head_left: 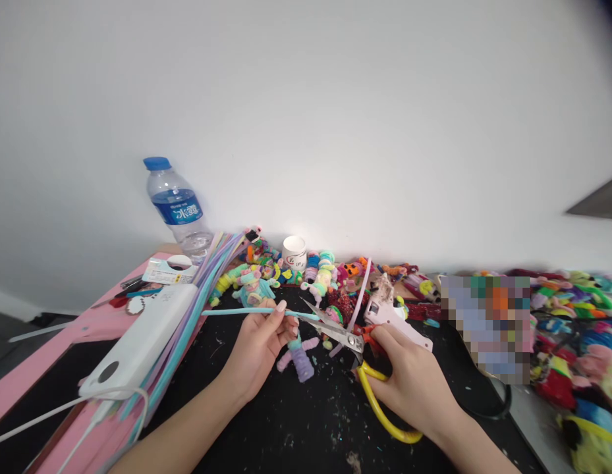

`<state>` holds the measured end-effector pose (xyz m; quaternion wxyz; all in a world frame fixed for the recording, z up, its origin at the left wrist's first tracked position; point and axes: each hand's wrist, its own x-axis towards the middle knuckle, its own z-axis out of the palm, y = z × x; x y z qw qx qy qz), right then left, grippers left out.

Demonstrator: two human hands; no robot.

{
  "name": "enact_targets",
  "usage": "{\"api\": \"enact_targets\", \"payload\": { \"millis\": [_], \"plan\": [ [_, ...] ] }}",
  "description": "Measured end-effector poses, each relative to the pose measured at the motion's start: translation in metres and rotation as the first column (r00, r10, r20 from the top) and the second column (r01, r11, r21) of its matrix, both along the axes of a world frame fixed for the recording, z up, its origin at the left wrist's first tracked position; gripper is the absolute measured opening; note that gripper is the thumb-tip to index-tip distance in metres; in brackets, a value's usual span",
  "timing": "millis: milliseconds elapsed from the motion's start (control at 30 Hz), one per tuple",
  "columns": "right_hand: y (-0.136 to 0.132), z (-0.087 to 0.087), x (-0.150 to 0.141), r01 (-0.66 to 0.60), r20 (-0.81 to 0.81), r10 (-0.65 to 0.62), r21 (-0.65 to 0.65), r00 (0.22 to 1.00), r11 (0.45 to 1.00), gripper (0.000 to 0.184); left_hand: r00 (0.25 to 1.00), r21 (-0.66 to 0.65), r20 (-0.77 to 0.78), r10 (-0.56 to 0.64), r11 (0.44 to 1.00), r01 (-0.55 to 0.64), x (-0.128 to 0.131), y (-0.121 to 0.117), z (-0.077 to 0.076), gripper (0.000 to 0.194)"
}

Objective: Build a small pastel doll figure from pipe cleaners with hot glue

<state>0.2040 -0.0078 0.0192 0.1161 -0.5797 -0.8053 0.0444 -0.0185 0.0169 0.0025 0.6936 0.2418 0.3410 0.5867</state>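
The left hand (263,342), at the centre of the frame, pinches a light-blue fuzzy stem (226,311) between thumb and fingers, the stem running out leftward and its other end reaching right to the scissors (335,329). The right hand (409,372), right of centre, is curled around the yellow-handled scissors, whose blades stand apart and point to the upper left, close to the left fingertips. Just below the left fingers lies a purple-and-teal figure (300,362). The black mat (286,428) shows its speckled surface between the forearms, from this figure down to the bottom edge of the frame, giving open room there. Room is tighter above: a row of fuzzy figures (323,273) and a white cup (294,253) stand along the wall (335,131), with a pale glue gun (397,322) close above the right hand. On the left, a bundle of stems (187,342) and a white box (142,339) border the mat, beside the pink edge (39,388) of the table. A water bottle (180,210) leans at upper left.
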Motion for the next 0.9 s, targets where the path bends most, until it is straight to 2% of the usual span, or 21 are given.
{"api": "enact_targets", "payload": {
  "millis": [900],
  "plan": [
    [-0.0013, 0.0000, 0.0019, -0.024, -0.008, 0.024, 0.020, 1.000, 1.000, 0.022, 0.998, -0.009, -0.069, -0.009, 1.000, 0.008, 0.0000, 0.0000, -0.0014, 0.019]
  ]
}}
